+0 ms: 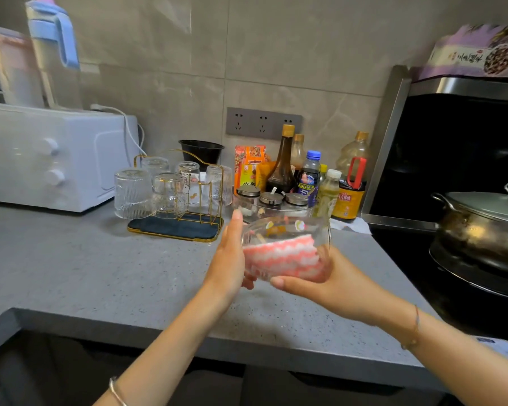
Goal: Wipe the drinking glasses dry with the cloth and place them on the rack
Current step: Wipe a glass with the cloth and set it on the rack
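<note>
I hold a clear drinking glass (288, 230) with small printed pictures above the grey counter, mid-frame. A pink-and-white wavy cloth (282, 257) is wrapped against it. My left hand (229, 259) presses flat on the glass's left side. My right hand (308, 281) cups the glass and cloth from below and from the right. Behind and to the left stands a gold wire rack (201, 221) on a dark blue tray, with several clear glasses (132, 193) hung upside down on it.
A white microwave (41, 156) sits at the back left. Sauce bottles (285, 162), snack packets and lidded spice jars (272, 199) crowd the wall behind the glass. A lidded steel pot (481, 227) stands on the black stove at right. The counter's front edge (188, 344) runs below my forearms.
</note>
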The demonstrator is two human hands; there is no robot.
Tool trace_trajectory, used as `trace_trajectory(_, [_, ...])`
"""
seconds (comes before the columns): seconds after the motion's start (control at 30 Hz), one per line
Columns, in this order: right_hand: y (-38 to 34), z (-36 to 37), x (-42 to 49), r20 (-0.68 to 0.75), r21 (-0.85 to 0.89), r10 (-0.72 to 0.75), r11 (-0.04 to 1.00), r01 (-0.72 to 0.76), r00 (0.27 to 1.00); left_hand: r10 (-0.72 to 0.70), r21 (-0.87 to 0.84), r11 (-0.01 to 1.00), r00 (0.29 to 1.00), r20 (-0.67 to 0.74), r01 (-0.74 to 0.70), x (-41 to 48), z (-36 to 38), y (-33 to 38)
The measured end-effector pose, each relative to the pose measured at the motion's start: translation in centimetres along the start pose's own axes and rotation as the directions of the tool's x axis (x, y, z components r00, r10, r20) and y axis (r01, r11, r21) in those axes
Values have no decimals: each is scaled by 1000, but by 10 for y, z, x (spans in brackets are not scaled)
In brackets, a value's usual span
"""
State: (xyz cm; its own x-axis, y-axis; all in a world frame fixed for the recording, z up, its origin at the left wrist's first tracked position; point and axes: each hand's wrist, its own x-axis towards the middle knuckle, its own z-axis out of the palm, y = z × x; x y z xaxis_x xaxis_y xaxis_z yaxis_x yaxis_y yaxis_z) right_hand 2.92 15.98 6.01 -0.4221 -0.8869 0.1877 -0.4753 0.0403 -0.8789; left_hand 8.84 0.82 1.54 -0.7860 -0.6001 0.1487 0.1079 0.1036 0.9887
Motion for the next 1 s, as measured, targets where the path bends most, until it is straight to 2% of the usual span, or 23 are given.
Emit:
trace_trajectory(0.17, [4,6,-3,101,302,75,948,-102,992,79,52,996,997,-7,-78,-4,-2,-5])
trace_trajectory(0.27, [2,3,-3,155,538,107,824,-175,982,207,46,978,978,-35,-205,-9,-1,-6])
trace_trajectory(0.33, [0,1,-4,145,621,92,766,-163,985,287,21,958,957,-38,-286,-8,0,-6])
trace_trajectory(0.43, [0,0,-2,58,613,96,783,-111,994,358,-15,933,932,-49,-359,-6,1,-5])
trace_trajectory(0.53, [-2,-2,1,-83,557,154,826,-82,984,365,-11,930,924,-113,-369,-3,2,-6])
trace_trajectory(0.67, [-4,-1,4,-291,381,126,924,-6,948,334,-35,938,927,-170,-344,4,4,-8])
trace_trajectory(0.73, [-5,-2,4,-332,303,102,953,4,938,355,-32,930,918,-179,-366,7,4,-8])
trace_trajectory(0.77, [-4,-3,4,-299,284,94,959,-6,950,379,-20,921,909,-174,-388,8,3,-7])
trace_trajectory(0.83, [-9,-4,2,-130,318,97,947,-52,987,430,-7,900,891,-144,-435,8,3,-4])
trace_trajectory(0.9, [-11,-8,1,6,451,149,882,-136,989,476,6,879,875,-89,-477,6,3,-2])
trace_trajectory(1.0, [-10,-12,-1,97,577,213,784,-229,972,510,28,860,860,-3,-510,7,3,-6])
